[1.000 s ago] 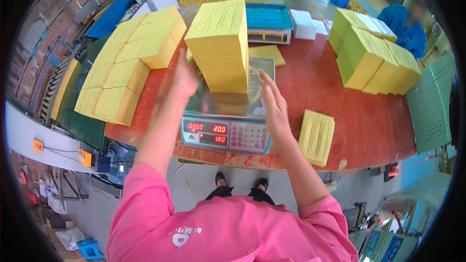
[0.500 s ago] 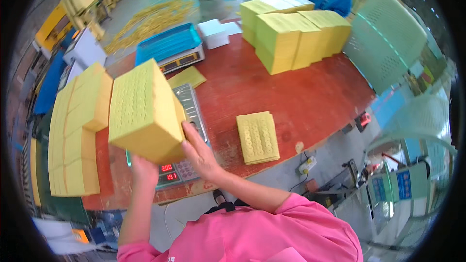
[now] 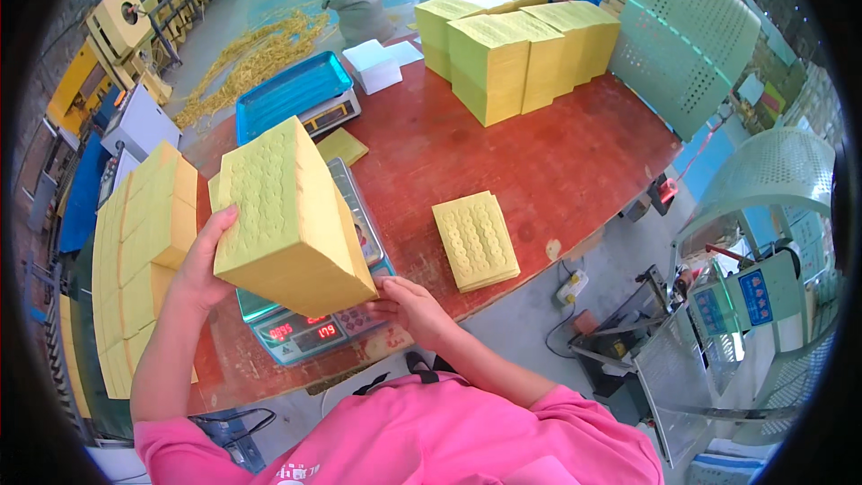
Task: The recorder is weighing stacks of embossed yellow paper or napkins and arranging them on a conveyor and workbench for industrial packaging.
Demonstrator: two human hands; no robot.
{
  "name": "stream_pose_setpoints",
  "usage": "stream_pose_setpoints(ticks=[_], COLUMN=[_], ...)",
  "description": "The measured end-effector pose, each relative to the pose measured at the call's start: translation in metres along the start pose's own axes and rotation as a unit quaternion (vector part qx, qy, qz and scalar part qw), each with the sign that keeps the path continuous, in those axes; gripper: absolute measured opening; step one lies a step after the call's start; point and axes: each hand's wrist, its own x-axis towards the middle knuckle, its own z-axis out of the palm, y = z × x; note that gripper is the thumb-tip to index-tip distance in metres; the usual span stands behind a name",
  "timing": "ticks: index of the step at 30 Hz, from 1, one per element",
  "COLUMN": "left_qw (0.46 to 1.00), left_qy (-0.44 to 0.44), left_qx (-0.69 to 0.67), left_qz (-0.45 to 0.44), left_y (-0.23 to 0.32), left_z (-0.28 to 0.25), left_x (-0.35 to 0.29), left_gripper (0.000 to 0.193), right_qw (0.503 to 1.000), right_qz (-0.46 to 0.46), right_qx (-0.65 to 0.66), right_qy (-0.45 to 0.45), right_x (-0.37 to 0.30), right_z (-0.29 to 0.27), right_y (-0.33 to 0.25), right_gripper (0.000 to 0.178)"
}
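Yellow paper fills the thick stack [image 3: 292, 216] at nine o'clock of the view, above the scale [image 3: 316, 334]; whether they touch, I cannot tell. The left hand [image 3: 205, 262] grips its eight o'clock side, thumb on top. The right hand [image 3: 415, 310] has curled fingers at its four o'clock corner; their grip is unclear. Three o'clock of it, a small pile [image 3: 476, 242] lies on the red bench [image 3: 575, 148].

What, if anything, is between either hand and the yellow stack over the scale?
Nothing visible. The left hand is against the yellow stack's left side; the right hand is at its lower right corner, contact unclear. The smaller paper stack lies off to the right, outside that gap.
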Motion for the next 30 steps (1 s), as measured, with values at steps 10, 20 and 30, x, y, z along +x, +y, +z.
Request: stream_pose_setpoints(ticks=[10, 20, 30], left_qw=[0.995, 0.993, 0.999], left_qy=[-0.012, -0.028, 0.036], left_qx=[-0.087, -0.109, -0.036], left_qz=[0.049, 0.018, -0.011], left_y=[-0.007, -0.019, -0.034], left_z=[0.073, 0.163, 0.213], left_x=[0.059, 0.263, 0.379], left_gripper=[0.053, 0.06, 0.071], right_qw=[0.995, 0.997, 0.989], right_qz=[-0.096, -0.08, -0.095], right_qx=[0.01, 0.007, 0.002], right_qy=[-0.026, -0.008, 0.116], right_x=[0.017, 0.152, 0.182], right_z=[-0.036, -0.178, -0.209], right_y=[-0.11, -0.243, -0.263], right_gripper=[0.036, 0.044, 0.055])
